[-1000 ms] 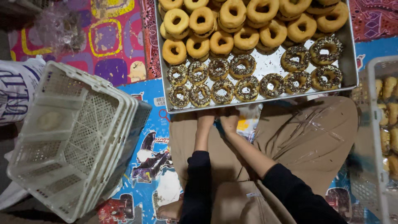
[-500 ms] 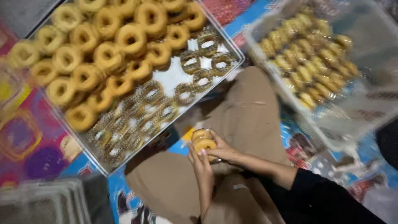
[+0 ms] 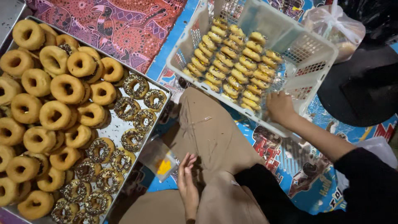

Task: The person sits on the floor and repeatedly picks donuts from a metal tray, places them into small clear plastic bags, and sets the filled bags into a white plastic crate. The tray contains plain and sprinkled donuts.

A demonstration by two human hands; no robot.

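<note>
On the floor mat: a person sits with brown trousers (image 3: 207, 137) across the lap.
Right hand: the right hand (image 3: 281, 108) reaches into the white plastic basket (image 3: 315, 58); it rests at the near edge by the rows of wrapped doughnuts (image 3: 236, 62). I cannot tell if the fingers hold one.
Left hand: the left hand (image 3: 188, 186) lies open on the lap, fingers loose, holding nothing.
Beside the left hand: a small clear plastic bag (image 3: 159, 159) with a yellow patch, just by the fingertips.
Far left: a metal tray (image 3: 159, 110) full of plain doughnuts (image 3: 62, 89) and sprinkled doughnuts (image 3: 137, 85).
Top right: a knotted plastic bag (image 3: 336, 29).
</note>
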